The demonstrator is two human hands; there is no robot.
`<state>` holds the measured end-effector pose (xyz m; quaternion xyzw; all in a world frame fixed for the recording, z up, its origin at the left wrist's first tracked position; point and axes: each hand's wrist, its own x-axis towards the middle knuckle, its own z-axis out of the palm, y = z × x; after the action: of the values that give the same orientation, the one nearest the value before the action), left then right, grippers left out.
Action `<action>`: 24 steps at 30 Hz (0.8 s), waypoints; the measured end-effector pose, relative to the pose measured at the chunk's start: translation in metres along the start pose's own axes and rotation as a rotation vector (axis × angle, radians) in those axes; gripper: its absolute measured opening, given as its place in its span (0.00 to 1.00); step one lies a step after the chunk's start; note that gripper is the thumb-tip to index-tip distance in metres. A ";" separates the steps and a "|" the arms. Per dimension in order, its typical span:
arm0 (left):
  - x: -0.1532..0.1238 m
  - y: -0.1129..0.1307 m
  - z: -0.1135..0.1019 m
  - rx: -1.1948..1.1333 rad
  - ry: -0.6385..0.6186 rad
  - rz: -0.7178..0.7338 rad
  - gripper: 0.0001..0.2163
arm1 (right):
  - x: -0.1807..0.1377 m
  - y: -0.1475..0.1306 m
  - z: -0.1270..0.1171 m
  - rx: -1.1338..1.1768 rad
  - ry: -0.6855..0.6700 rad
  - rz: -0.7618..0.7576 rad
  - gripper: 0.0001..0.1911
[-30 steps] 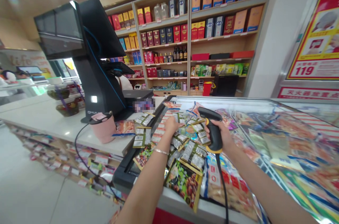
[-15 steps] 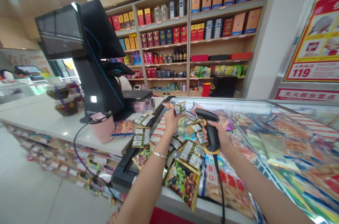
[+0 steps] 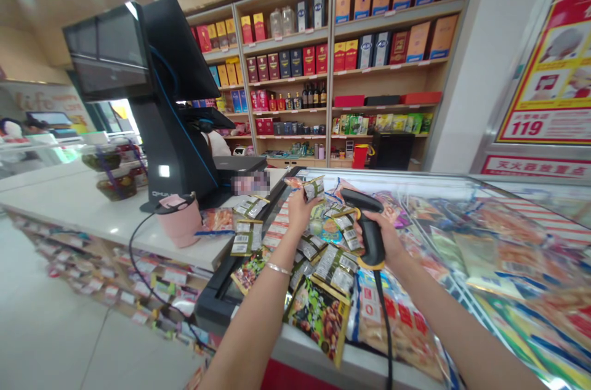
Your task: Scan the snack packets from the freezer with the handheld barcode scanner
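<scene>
Left hand (image 3: pixel 300 210) has a packet (image 3: pixel 314 187) pinched above the pile (image 3: pixel 335 266), right hand (image 3: pixel 388 233) is wrapped round the scanner (image 3: pixel 373 242), nose pointed packet-ward. Pink cup (image 3: pixel 180 227) is on the bench (image 3: pixel 85 205) by the till (image 3: pixel 173 159).

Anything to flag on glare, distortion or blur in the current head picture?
Head view: glare washes out patches at upper left; head view: the checkout screen and wall poster lean, probably wide-lens distortion; head view: a pixelated patch hides detail; head view: the scanner reads clearly, but fine print on the left hand's packet is too small to read.
</scene>
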<state>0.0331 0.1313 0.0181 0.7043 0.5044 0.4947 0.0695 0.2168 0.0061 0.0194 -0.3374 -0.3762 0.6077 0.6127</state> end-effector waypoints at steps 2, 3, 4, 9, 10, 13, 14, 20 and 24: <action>0.000 0.000 0.000 0.013 -0.004 -0.005 0.13 | 0.000 0.000 0.000 -0.003 -0.001 -0.003 0.13; 0.000 0.000 0.000 0.021 -0.007 -0.007 0.13 | 0.000 0.000 0.000 -0.006 -0.002 -0.003 0.13; 0.000 0.000 0.000 0.026 -0.009 -0.007 0.13 | 0.000 -0.001 0.000 -0.007 -0.005 -0.004 0.13; 0.000 -0.001 0.001 0.018 -0.011 -0.006 0.12 | -0.001 -0.002 -0.001 0.001 -0.030 -0.014 0.12; 0.000 -0.001 0.001 0.016 -0.012 -0.003 0.12 | -0.001 -0.002 -0.001 0.001 -0.032 -0.014 0.12; -0.001 -0.002 0.003 0.027 -0.017 0.001 0.12 | -0.001 -0.002 -0.001 -0.008 -0.034 -0.011 0.12; -0.001 -0.003 0.003 0.035 -0.019 0.000 0.12 | -0.001 -0.002 -0.001 -0.012 -0.036 -0.011 0.13; 0.000 0.005 0.000 0.003 -0.002 0.035 0.10 | -0.008 -0.011 0.009 0.013 -0.078 -0.060 0.14; 0.001 0.031 -0.020 0.023 0.090 0.073 0.07 | -0.027 -0.036 0.020 0.049 -0.115 -0.178 0.14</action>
<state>0.0374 0.1092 0.0475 0.7002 0.4866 0.5220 0.0205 0.2179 -0.0225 0.0596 -0.2521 -0.4244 0.5781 0.6497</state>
